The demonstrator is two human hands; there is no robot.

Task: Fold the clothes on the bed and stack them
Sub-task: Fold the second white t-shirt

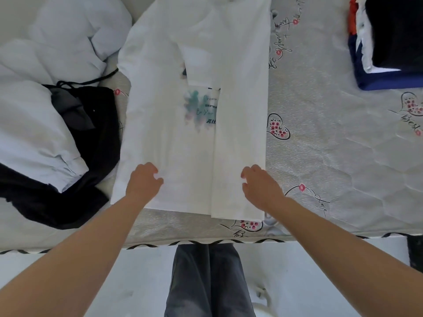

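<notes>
The left hand (144, 180) is resting on the lower left part of the white shirt (160, 124), its fingers loosely curled over the cloth; whether they are pinching any of it I cannot tell. The right hand (261, 186) is lying on the lower right part of the same shirt, on the folded-in panel, fingers bent and slightly apart, holding nothing that I can make out.

From the head camera, the shirt is lying lengthwise in the middle of the bed (332, 145), hem towards the person. Its right side and sleeve are sitting folded in over the front, partly covering a teal and pink print with lettering (201, 109). The mattress cover is showing hearts and script in pink and black.

To the left of the shirt, a pale blue garment (34, 124) is lying crumpled over a black garment (98, 124), whose edge is just beside the shirt. At the far right corner, well apart from the shirt, a stack of folded clothes (389, 49) is sitting with a dark piece on top and navy at the bottom. Grey trouser legs (206, 282) are showing below the bed's edge.
</notes>
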